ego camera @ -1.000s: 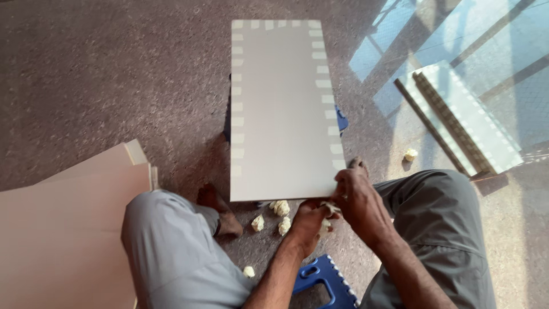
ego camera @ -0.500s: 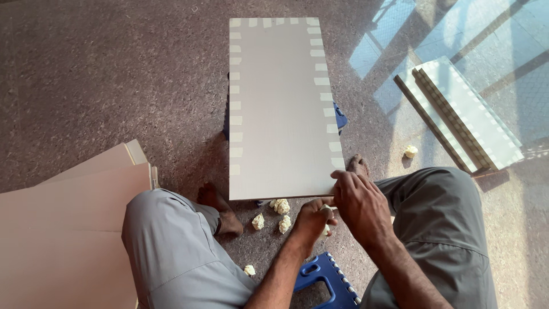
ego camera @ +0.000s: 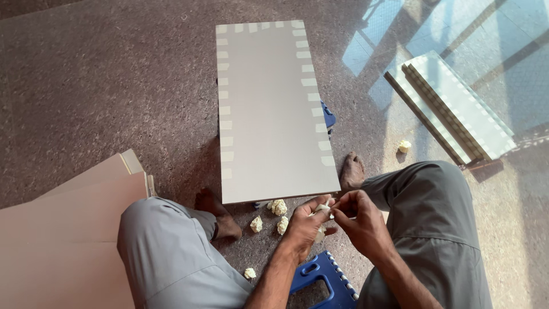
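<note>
A small pale scrap of masking tape point(ego camera: 323, 208) sits pinched between both hands just below the near edge of the long grey rectangular panel point(ego camera: 269, 109). The left hand point(ego camera: 306, 224) closes its thumb and forefinger on the scrap; the right hand point(ego camera: 357, 220) nips the other end with narrowed fingertips. It looks light, limp and sticky, likely to fold on itself, so best held by its very ends. The panel (short tape strips line its borders) lies flat, raised on something blue. Crumpled pale tape wads point(ego camera: 278, 207) dot the speckled brown floor point(ego camera: 103, 86). A blue plastic stool point(ego camera: 322, 280) shows beneath the forearms, tan boards point(ego camera: 63, 229) lie left, and framed panels point(ego camera: 452, 109) right.
</note>
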A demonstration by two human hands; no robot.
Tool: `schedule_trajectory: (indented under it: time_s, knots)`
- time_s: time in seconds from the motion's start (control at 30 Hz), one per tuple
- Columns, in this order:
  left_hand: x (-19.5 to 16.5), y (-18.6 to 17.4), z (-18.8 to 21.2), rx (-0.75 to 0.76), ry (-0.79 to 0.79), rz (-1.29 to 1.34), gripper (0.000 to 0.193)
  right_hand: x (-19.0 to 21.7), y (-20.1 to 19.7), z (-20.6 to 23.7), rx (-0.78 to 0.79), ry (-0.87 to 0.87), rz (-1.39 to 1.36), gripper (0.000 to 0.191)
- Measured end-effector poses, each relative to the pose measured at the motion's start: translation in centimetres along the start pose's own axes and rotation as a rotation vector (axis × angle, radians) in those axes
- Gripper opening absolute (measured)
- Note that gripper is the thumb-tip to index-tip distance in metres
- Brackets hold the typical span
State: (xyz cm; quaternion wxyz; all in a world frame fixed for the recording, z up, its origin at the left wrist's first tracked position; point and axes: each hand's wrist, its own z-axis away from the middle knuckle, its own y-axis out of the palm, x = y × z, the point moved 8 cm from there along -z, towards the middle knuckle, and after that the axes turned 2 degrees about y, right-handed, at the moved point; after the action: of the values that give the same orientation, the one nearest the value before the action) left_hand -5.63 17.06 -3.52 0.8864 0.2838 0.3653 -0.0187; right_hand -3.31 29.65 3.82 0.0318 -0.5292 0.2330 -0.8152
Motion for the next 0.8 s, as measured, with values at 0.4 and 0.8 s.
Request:
schedule_trajectory:
  time_s: [0.4, 0.8]
  knots:
    - [0.1, 0.6, 1.5, -0.011, 0.040, 0.101, 0.027, -2.0, 0.9, -0.2, 0.106, 0.169, -0.253, 0.035]
    - [-1.3, -4.9, 2.0, -0.439, 0.055, 0.343, 0.020, -3.0, 3.3, -2.1, 0.130, 0.404, -1.090, 0.046]
